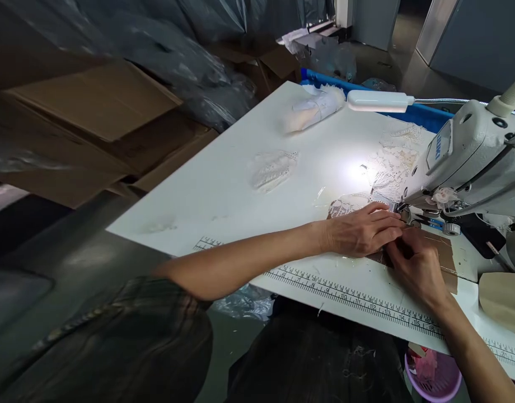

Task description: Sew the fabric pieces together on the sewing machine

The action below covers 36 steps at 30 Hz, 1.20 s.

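Here, the left hand (369, 230), fingers outstretched, lies right beside the right hand (421, 263), fingers bent narrow, at one JUKI sewing machine (471, 154) — whether either grips anything, I cannot tell. One white lace piece (346, 205), partly hidden by the left hand, and one separate lace scrap (276, 170) lie on the tabletop (215, 190).

Left hand (360, 232) palm-down, fingers (387, 224) outstretched, beside curled right hand (421, 266)
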### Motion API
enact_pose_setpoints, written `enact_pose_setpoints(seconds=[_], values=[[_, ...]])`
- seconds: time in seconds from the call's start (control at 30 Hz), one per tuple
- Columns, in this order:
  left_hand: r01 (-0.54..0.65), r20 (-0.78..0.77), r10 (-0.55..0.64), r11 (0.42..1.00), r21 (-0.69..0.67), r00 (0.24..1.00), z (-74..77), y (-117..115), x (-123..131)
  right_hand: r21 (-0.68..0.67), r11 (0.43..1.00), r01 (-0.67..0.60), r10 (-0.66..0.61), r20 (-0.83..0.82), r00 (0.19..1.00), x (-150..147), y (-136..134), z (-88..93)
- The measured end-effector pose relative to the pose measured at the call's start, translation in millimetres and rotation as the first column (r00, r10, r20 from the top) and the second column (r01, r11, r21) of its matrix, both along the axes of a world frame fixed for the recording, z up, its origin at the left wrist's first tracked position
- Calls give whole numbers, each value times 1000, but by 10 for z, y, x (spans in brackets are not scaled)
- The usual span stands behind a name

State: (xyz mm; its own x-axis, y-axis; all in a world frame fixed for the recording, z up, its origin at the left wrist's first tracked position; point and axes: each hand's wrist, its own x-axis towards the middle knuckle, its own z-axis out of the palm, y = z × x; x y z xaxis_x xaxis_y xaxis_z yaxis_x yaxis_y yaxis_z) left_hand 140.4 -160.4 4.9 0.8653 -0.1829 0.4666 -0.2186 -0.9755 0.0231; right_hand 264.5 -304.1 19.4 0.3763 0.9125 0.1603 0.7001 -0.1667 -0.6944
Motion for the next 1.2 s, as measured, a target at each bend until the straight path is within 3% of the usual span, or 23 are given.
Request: enact_pose_setpoints(seconds=[0.17,0.33,0.4,0.5,0.6,0.77,0.97,1.2], values=[[-36,-140,24,996,-85,990,-54,40,4,-88,992,-91,83,-84,993,64,-33,37],[-26,-136,13,995,-94,991,-39,71,-25,-128,983,128,-159,-266,951,263,-43,37],[-23,-123,12,996,-90,992,-38,72,-38,-132,978,162,-194,-285,939,334,-31,19],[-26,-52,24,998,-56,998,-32,77,-48,-190,976,108,-142,-178,974,394,-9,25],[-24,10,24,1000,-9,1000,-8,87,-47,-205,979,-2,1,-7,1000,412,9,72],[-1,-49,0,1000,-27,999,29,103,-32,-165,964,-209,241,208,948,416,32,67],[34,-104,-41,997,-65,994,2,119,-24,-253,957,-140,238,418,876,352,51,-22],[92,-8,-92,995,-47,996,-97,157,-22,-188,976,-112,175,361,916,353,20,-42]])
